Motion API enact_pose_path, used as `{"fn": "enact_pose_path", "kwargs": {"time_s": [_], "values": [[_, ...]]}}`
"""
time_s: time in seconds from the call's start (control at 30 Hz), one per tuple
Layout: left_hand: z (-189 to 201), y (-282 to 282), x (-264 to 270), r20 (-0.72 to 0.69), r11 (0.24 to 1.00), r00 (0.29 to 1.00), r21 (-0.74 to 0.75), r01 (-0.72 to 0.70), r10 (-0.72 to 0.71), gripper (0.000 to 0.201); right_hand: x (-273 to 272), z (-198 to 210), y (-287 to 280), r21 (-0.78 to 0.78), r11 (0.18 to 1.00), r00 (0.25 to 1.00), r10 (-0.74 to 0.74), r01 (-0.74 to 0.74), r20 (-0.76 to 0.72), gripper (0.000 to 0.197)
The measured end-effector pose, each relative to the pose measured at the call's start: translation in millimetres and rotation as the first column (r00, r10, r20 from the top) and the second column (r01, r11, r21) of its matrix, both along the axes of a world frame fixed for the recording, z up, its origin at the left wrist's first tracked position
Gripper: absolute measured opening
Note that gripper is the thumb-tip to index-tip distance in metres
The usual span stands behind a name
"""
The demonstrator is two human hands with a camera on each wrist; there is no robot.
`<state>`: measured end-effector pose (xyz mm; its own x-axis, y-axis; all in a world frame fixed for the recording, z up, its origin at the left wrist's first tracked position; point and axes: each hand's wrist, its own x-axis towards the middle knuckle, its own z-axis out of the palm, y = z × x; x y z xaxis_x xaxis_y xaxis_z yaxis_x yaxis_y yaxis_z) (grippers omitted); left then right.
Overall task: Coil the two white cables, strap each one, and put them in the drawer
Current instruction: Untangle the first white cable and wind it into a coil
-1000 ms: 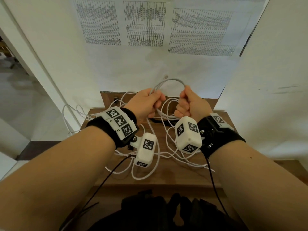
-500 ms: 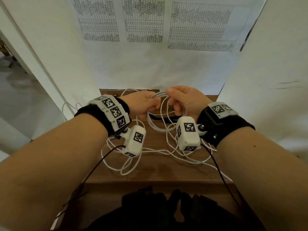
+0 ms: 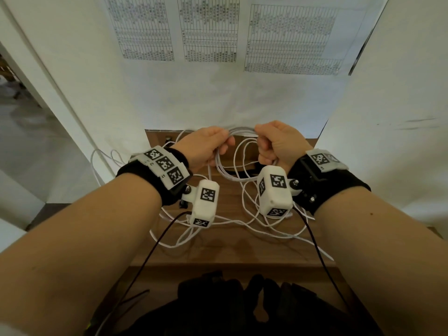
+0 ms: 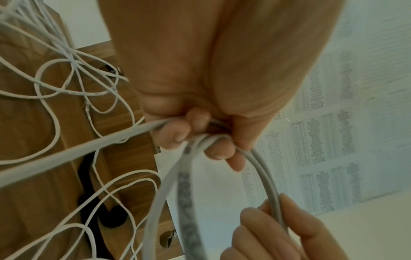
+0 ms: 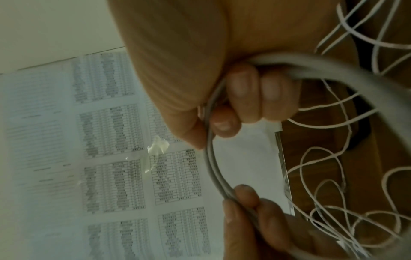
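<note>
left hand [image 3: 204, 147]: we see it fisted round the top of a small coil of white cable [image 3: 242, 130], fingers [image 4: 219, 151] curled over several strands, thumb pressed on them
right hand [image 3: 278, 144]: also closed on the same coil, just beside the left hand; fingers [image 5: 244, 93] wrapped round the bundled strands
hands: both raised above the table [image 3: 230, 248], knuckles near each other, a short arc of cable spanning between them
coil: a few loops, hanging down from both fists toward the table; we can't count the turns
loose cable [image 3: 266, 229]: the rest of the white cable lies in a tangled sprawl over the table under and in front of the hands, some loops trailing off the left edge; we can't tell where one cable ends and the other starts
strap [image 3: 238, 172]: a dark strip lies on the table below the hanging coil, partly hidden by the strands
table: brown wood, pushed against a white wall
wall sheets [image 3: 208, 30]: printed tables of small text taped above the table, unreadable
wrist rigs [image 3: 204, 203]: white marker-tagged boxes under each wrist on black bands, thin black leads running back toward us
foreground: a dark bundle [image 3: 242, 306] at the lower edge below the table's front; we can't tell what it is
drawer: we can't make it out in any view
</note>
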<state>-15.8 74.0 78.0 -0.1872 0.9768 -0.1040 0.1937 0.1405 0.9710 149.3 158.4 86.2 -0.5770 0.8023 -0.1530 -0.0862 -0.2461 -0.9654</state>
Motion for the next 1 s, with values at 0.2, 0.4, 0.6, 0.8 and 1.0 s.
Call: {"fn": "enact_pose_path", "kwargs": {"time_s": [0.2,0.4,0.6,0.8,1.0], "values": [[5.6,-2.2,-5.7,-0.376,0.989,0.915,-0.034,0.143,-0.145,0.032,9.9,12.2,-4.3,-0.018,0.972,0.937,0.229,-0.232,0.265,0.021],[4.3,-1.1,0.8,-0.344,0.992,0.936,0.061,0.106,-0.079,0.033,3.7,10.4,-10.8,-0.089,0.924,0.904,0.383,-0.373,0.189,0.040],[-7.0,-0.9,5.5,0.143,0.989,0.983,0.081,-0.125,0.113,0.032,0.5,20.2,-8.8,-0.223,0.911,0.936,0.320,-0.346,-0.145,0.043],[-22.9,-9.8,16.0,0.151,0.995,0.983,-0.028,-0.099,0.102,0.028,-1.0,34.3,-1.9,-0.295,0.924,0.914,0.115,-0.242,-0.389,0.042],[-27.8,-19.0,28.8,-0.194,0.973,0.964,-0.175,0.149,-0.182,0.019,-2.5,40.3,1.2,-0.271,0.960,0.894,-0.183,0.072,-0.410,0.027]]}}
